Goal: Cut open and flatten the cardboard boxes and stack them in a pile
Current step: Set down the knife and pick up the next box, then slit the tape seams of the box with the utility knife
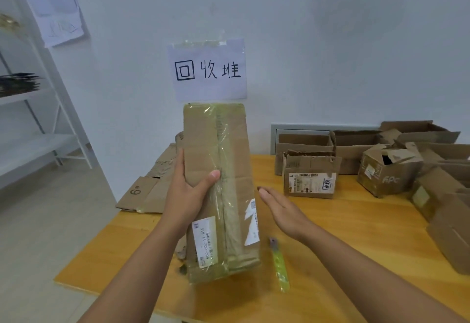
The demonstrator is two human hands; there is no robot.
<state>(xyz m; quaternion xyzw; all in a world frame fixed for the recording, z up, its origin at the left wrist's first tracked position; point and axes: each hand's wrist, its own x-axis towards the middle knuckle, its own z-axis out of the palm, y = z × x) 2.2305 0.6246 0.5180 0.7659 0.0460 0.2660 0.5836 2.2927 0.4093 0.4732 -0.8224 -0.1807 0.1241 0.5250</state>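
While the left hand (pixel 187 190) grips the flattened box (pixel 218 182), the right hand (pixel 282 208) hovers beside it — fingers straight.

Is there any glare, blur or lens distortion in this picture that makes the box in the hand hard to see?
Head view: light glints on the clear tape of the flattened box held by the left hand; its label is still partly readable. The wide lens bends the shelf at the left edge. Lighting is soft, with weak shadows on the table.

- Left hand (pixel 189 190): forearm reaches forward, thumb in front and fingers curled behind, gripping the flattened box (pixel 218 170).
- Right hand (pixel 282 208): palm facing left, fingers straight together, holding nothing.
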